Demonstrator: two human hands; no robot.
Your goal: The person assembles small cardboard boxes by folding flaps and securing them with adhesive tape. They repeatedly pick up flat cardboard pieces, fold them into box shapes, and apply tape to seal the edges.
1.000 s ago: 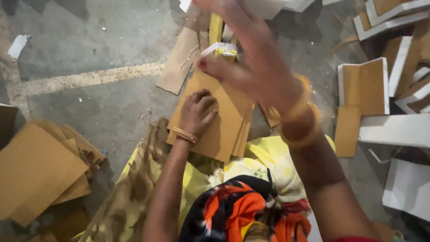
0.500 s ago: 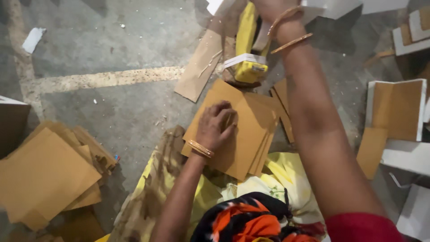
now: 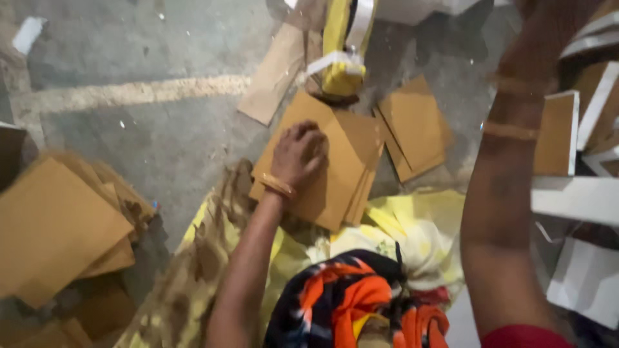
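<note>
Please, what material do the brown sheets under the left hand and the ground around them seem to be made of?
The brown sheets look like matte cardboard or stiff paperboard: flat, tan, thin stacked edges. The ground looks like rough grey concrete, speckled, with a worn pale painted stripe. The left hand rests on the sheets.

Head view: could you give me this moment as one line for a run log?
left hand: pressed flat on cardboard stack | right hand: raised, out of frame past wrist | left of stack: cardboard pile | floor: concrete
</note>
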